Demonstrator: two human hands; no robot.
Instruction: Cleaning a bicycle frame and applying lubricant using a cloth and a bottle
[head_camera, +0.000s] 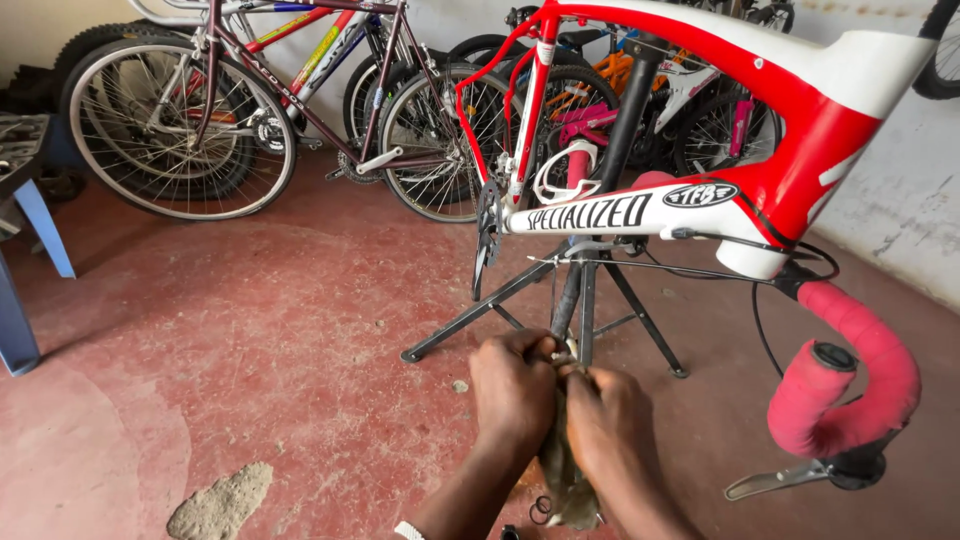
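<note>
My left hand (512, 388) and my right hand (606, 415) are pressed together low in the middle, both closed on a dirty greyish rag (566, 482) that hangs down between them. A small metal part (565, 359) peeks out above the fingers; I cannot tell what it is. Just behind the hands stands a black folding repair stand (585, 300). It holds a red and white bicycle frame (700, 195) with a chainring (487, 235). The pink-taped drop handlebar (850, 385) and its brake lever (775, 482) hang at the right.
Several parked bicycles (230, 110) lean along the far wall. A blue table leg (45, 230) stands at the left. The floor is red concrete with a broken patch (220, 503). A whitewashed wall (900, 190) runs along the right.
</note>
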